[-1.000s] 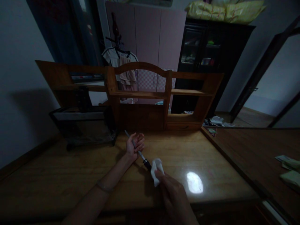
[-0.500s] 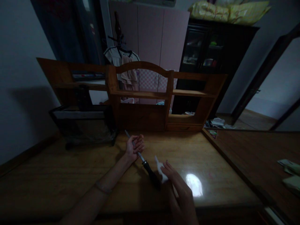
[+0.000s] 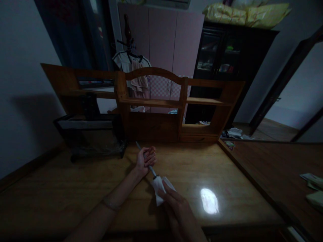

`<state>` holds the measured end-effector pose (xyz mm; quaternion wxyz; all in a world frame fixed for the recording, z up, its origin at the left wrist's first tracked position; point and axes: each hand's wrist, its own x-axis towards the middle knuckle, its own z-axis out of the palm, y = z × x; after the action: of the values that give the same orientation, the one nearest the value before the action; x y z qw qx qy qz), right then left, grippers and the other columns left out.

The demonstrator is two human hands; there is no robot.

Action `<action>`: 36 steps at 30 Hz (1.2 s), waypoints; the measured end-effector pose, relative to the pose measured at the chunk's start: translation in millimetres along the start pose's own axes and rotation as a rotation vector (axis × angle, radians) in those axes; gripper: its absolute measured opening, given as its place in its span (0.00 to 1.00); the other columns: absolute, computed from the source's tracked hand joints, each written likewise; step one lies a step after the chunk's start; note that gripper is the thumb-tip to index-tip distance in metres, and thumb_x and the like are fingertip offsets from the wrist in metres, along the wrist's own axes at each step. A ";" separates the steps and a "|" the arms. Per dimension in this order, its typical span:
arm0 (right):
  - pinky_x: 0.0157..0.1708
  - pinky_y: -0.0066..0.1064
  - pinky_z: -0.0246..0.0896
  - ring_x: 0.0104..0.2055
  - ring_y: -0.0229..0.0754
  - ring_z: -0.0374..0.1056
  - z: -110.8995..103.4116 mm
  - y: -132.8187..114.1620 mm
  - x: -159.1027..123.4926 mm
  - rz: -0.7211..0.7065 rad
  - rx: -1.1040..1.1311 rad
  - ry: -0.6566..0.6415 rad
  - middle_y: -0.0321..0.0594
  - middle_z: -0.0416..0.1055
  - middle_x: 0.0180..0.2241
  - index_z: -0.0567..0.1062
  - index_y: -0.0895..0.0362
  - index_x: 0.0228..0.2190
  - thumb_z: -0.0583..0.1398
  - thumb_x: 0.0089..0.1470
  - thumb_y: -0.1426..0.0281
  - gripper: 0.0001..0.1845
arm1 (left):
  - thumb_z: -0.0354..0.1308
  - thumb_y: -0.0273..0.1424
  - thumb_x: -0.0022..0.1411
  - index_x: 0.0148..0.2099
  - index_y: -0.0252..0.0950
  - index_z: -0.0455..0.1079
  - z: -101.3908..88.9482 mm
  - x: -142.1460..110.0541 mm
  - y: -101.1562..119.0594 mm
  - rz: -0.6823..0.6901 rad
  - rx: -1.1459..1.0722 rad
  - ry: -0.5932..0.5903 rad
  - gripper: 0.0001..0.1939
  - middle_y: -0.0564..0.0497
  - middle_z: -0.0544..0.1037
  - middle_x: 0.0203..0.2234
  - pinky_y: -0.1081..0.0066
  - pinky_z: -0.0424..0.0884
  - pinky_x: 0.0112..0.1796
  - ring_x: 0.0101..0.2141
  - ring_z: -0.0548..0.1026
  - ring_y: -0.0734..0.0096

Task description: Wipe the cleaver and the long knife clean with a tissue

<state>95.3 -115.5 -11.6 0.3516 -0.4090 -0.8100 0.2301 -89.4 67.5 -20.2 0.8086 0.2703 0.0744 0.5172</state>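
Note:
My left hand is closed around the grey metal rod of a sharpening steel, palm turned up. The rod's narrow tip sticks out beyond the hand toward the shelf. A white tissue is pressed over the black handle, hiding nearly all of it; only the dark collar shows at the tissue's top edge. My right hand grips the handle through the tissue, fingers lying along its right side. The steel slants above the wooden desk.
A dark-framed glass tank stands at the left on the desk. Behind it runs a wooden shelf unit with a small drawer on the right. The desk's raised right edge borders the brown floor, where papers lie.
My right hand has moved left with the tissue and laid it around the black handle, which was bare before. My left hand keeps its hold on the rod.

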 end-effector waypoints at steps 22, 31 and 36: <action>0.54 0.33 0.59 0.53 0.47 0.65 2.6 -7.5 -6.2 0.380 0.358 0.399 0.39 0.71 0.48 0.73 0.49 0.49 0.53 0.58 0.52 0.23 | 0.48 0.31 0.63 0.35 0.28 0.70 4.8 -1.5 -2.2 -0.003 -0.009 0.097 0.13 0.63 0.50 0.06 0.78 0.53 0.14 0.06 0.49 0.82; 0.57 0.38 0.53 0.56 0.50 0.61 18.5 -18.4 8.2 0.544 0.547 0.246 0.43 0.68 0.52 0.73 0.54 0.50 0.57 0.54 0.50 0.28 | 0.49 0.33 0.64 0.31 0.31 0.68 7.8 -4.0 0.1 0.122 -0.041 0.249 0.13 0.63 0.50 0.07 0.79 0.53 0.14 0.06 0.49 0.83; 0.56 0.37 0.53 0.53 0.50 0.63 10.0 -21.3 -0.4 0.558 0.580 0.257 0.40 0.71 0.48 0.77 0.49 0.43 0.59 0.54 0.52 0.20 | 0.48 0.34 0.66 0.31 0.30 0.68 1.8 -2.9 2.1 0.165 -0.072 0.330 0.15 0.63 0.49 0.07 0.79 0.52 0.13 0.06 0.48 0.83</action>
<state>77.2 -128.6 -4.2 0.4746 -0.5221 -0.5194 0.4821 -91.7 64.9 -18.1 0.7495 0.1577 0.1651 0.6214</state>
